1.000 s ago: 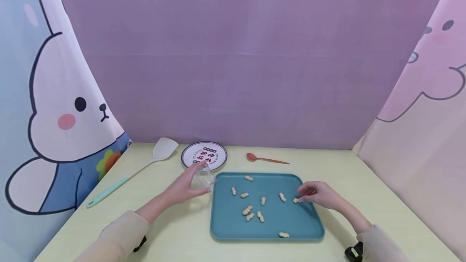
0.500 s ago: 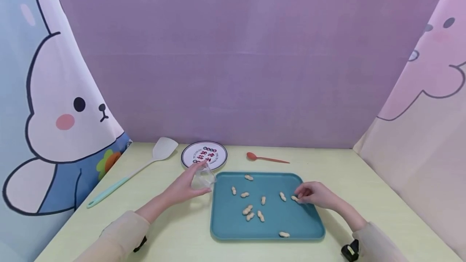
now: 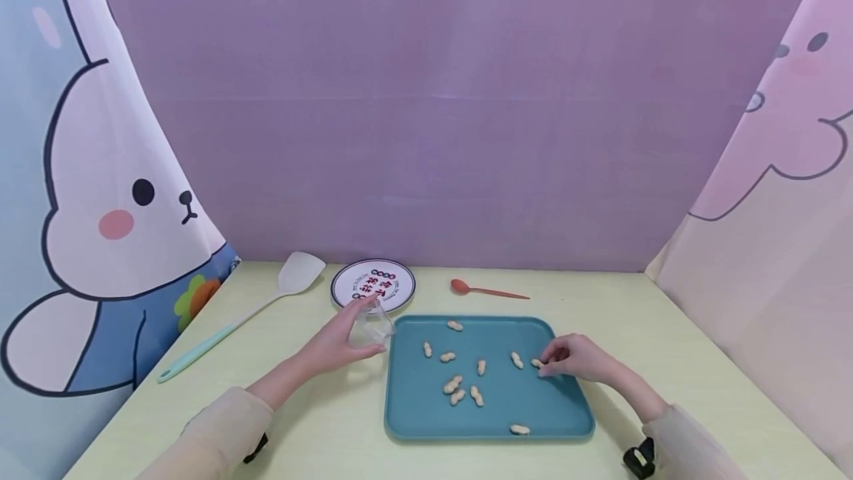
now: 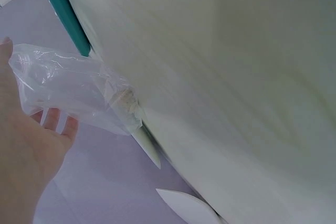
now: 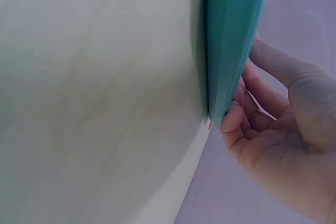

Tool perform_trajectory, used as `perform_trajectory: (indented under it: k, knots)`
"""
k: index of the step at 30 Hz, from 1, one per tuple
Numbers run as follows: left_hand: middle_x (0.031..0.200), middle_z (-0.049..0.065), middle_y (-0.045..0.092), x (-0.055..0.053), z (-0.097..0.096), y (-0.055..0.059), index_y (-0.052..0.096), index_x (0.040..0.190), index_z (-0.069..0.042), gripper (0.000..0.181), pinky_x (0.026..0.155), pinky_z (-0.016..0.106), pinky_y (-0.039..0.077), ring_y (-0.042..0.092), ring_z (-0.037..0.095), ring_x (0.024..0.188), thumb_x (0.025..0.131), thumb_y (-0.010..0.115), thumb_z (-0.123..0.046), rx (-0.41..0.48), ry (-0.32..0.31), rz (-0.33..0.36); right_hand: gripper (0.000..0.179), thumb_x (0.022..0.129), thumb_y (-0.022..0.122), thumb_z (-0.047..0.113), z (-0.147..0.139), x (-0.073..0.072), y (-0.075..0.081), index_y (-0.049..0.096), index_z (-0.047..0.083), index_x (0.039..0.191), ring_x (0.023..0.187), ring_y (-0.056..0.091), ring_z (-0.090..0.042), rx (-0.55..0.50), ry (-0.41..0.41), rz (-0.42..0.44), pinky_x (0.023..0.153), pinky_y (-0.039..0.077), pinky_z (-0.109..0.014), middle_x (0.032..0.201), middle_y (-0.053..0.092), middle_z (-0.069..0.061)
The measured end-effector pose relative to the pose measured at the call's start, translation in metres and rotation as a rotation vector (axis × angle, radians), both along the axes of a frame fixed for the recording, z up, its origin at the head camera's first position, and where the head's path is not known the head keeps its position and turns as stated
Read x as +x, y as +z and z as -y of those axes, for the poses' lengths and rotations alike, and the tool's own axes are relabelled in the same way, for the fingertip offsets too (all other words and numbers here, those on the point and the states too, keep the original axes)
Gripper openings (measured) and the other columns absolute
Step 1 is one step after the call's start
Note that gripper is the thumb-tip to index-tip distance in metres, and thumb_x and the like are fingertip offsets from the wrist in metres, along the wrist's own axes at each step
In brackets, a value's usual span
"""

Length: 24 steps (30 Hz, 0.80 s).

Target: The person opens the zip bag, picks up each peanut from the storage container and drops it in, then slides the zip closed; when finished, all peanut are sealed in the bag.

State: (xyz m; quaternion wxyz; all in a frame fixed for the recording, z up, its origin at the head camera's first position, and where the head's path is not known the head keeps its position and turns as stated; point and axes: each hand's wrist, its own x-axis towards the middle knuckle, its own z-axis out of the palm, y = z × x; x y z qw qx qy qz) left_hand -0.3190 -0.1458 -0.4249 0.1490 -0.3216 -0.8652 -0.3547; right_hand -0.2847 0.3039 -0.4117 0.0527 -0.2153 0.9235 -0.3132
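My left hand (image 3: 340, 341) grips a clear plastic cup (image 3: 375, 326) beside the tray's left edge, thumb on the near side and fingers on the far side. In the left wrist view the see-through cup (image 4: 68, 85) reaches down toward the tabletop, with a small brownish patch showing near its lower end. Over the right part of the teal tray (image 3: 493, 421), my right hand (image 3: 580, 358) pinches a peanut (image 3: 536, 364) between thumb and fingertips. Several other unshelled peanuts (image 3: 453, 384) lie scattered on the tray. In the right wrist view the tray wall (image 5: 233, 40) hides the fingertips and the peanut.
Behind the left hand lies a round white plate (image 3: 353, 284) with red print. A red spoon (image 3: 489, 292) rests behind the tray. Far left is a long spatula (image 3: 266, 302) with a pale green handle. A purple curtain (image 3: 426, 132) closes off the table's back.
My right hand has shifted slightly left along the tray, and the peanut at its fingertips has moved left and turned. The left hand and the cup stay in place.
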Motion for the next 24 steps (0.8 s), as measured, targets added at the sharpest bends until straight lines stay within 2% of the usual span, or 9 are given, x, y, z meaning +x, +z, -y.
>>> perform_trajectory:
  k: [9, 16, 24]
  knots:
    - [0.134, 0.014, 0.05, 0.002, 0.0, 0.001, 0.038, 0.14, -0.004, 0.084, 0.102, 0.05, 0.041, 0.048, 0.032, 0.123, 0.073, 0.08, -0.03, 0.002, -0.002, -0.004, 0.019, 0.08, 0.074, 0.022, 0.002, 0.001, 0.0, 0.069, 0.005, 0.087, 0.065, 0.051, -0.002, 0.007, 0.02, 0.004, 0.056, 0.046, -0.019, 0.079, 0.064, 0.0]
    - [0.137, 0.014, 0.048, 0.001, 0.0, 0.0, 0.036, 0.142, -0.006, 0.084, 0.103, 0.05, 0.04, 0.046, 0.032, 0.126, 0.074, 0.079, -0.032, -0.01, 0.003, 0.022, 0.016, 0.081, 0.072, 0.021, 0.004, 0.001, 0.005, 0.069, 0.007, 0.088, 0.066, 0.051, -0.002, 0.01, 0.033, -0.001, 0.056, 0.046, -0.019, 0.08, 0.065, 0.0]
    - [0.136, 0.014, 0.048, 0.0, 0.0, -0.001, 0.036, 0.142, -0.005, 0.085, 0.102, 0.051, 0.041, 0.047, 0.033, 0.125, 0.074, 0.079, -0.031, -0.005, 0.007, 0.02, 0.015, 0.085, 0.068, 0.024, 0.022, -0.008, 0.018, 0.069, 0.009, 0.09, 0.068, 0.053, -0.002, 0.031, 0.022, -0.079, 0.057, 0.047, -0.021, 0.082, 0.065, 0.002]
